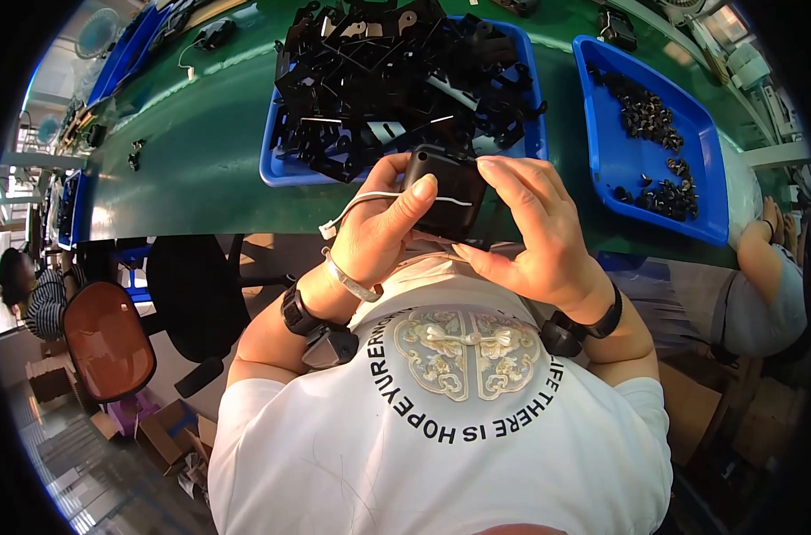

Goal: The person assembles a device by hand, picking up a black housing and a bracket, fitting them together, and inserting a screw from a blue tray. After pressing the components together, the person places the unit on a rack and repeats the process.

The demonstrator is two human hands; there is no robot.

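Observation:
In front of my chest, my left hand (385, 218) grips a small black plastic housing (441, 183) with rounded corners, thumb on its upper face. A thin white cable (363, 198) crosses the housing under that thumb. Its white plug (328, 231) dangles to the left of the hand. My right hand (539, 234) holds the housing's right side, with the fingertips at the far corner and the thumb near the close edge. Just beyond both hands stands a blue tray (270, 169) heaped with black metal brackets (370, 80).
A second blue tray (624, 156) at the right contains small dark parts (651, 116). Both trays stand on a green table (192, 178). At the left are a brown-backed chair (111, 343) and cardboard boxes (169, 432). Another person's arm (762, 259) shows at the far right.

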